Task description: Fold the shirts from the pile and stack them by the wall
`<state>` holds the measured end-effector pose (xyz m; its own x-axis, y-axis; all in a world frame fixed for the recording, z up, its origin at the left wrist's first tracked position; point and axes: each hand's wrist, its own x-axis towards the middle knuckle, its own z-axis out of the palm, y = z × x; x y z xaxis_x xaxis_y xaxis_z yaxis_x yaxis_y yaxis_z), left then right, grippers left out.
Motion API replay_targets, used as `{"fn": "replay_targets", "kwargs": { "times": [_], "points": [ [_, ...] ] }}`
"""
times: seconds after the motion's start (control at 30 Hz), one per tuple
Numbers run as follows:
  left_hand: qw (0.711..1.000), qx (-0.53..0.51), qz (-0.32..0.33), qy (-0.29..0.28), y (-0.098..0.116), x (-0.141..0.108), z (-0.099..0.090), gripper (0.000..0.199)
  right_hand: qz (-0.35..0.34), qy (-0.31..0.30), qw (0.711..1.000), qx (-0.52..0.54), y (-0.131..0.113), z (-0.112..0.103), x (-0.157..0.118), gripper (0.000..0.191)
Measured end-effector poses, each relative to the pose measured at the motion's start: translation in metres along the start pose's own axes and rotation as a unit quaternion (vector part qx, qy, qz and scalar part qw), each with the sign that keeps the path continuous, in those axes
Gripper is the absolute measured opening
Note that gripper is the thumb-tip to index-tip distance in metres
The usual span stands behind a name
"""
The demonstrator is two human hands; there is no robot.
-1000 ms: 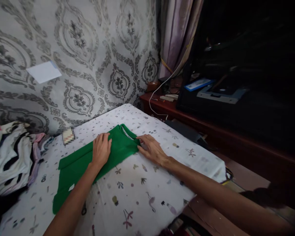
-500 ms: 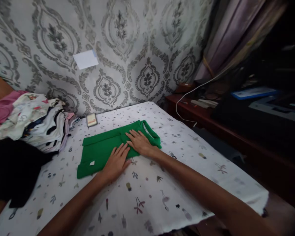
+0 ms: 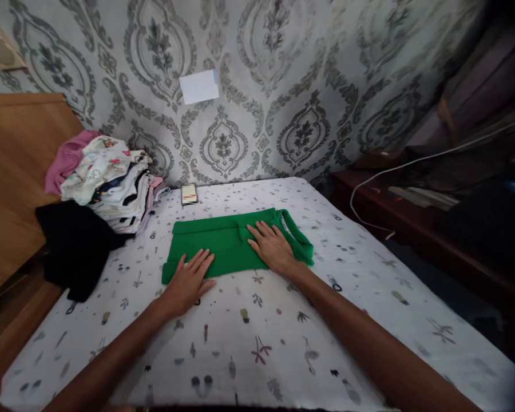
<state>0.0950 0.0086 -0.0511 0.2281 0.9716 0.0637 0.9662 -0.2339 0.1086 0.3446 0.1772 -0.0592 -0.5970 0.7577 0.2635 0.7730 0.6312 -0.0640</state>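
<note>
A folded green garment (image 3: pixel 223 243) with a ribbed collar at its right end lies flat on a white printed sheet (image 3: pixel 240 355). My left hand (image 3: pixel 189 280) rests on its near left edge, fingers stretched out and slightly apart. The palm side is hidden, and the thumb reaches onto the sheet. Farther right, my right hand (image 3: pixel 271 246) lies flat on the cloth close to the collar, fingers spread. Neither hand grips the fabric.
Left of the garment stands a pile of folded clothes (image 3: pixel 115 183), with a black garment (image 3: pixel 77 246) in front of it. A small card-like item (image 3: pixel 189 194) lies near the wall. A wooden panel (image 3: pixel 21 183) borders the left; a white cable (image 3: pixel 356 200) hangs at right.
My left hand has slid left along the garment, toward its lower left corner. My right hand stays near the collar. The view has turned left, showing more of the wooden panel.
</note>
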Motion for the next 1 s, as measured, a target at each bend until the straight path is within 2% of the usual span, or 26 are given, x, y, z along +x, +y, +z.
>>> {"fn": "replay_targets", "kwargs": {
  "times": [0.13,0.2,0.3,0.4,0.47,0.53,0.6,0.7,0.87,1.0],
  "points": [
    [0.998,-0.008,-0.054,0.004,-0.034,-0.036,-0.005,0.07,-0.005,0.002,1.0,0.011,0.002,0.0,0.0,0.055],
    [0.996,-0.051,-0.076,0.011,-0.048,-0.049,-0.013,0.068,-0.004,0.016,1.0,0.025,0.002,-0.003,-0.002,0.054],
    [0.983,-0.137,-0.109,0.058,-0.063,-0.058,-0.026,0.061,-0.024,0.057,0.996,0.064,-0.009,-0.011,-0.006,0.049],
    [0.971,-0.189,-0.121,0.085,-0.076,-0.054,-0.039,0.049,-0.106,0.067,0.985,0.121,-0.036,-0.021,-0.009,0.041],
    [0.97,-0.189,-0.129,0.078,-0.082,-0.046,-0.045,0.038,-0.171,0.041,0.973,0.151,-0.059,-0.025,-0.008,0.037],
    [0.972,-0.181,-0.134,0.07,-0.087,-0.037,-0.05,0.024,-0.202,0.005,0.967,0.157,-0.078,-0.024,-0.005,0.033],
    [0.972,-0.188,-0.127,0.06,-0.089,-0.028,-0.053,0.013,-0.181,-0.023,0.973,0.143,-0.088,-0.022,-0.001,0.029],
    [0.97,-0.218,-0.108,0.026,-0.089,-0.018,-0.055,0.009,-0.121,-0.038,0.984,0.124,-0.089,-0.02,0.004,0.019],
    [0.973,-0.216,-0.081,-0.009,-0.088,-0.014,-0.054,0.011,-0.109,-0.019,0.984,0.142,-0.081,-0.019,0.004,0.007],
    [0.974,-0.216,-0.066,-0.026,-0.09,-0.011,-0.062,0.011,-0.096,-0.002,0.979,0.179,-0.082,-0.014,0.001,0.007]
  ]
}}
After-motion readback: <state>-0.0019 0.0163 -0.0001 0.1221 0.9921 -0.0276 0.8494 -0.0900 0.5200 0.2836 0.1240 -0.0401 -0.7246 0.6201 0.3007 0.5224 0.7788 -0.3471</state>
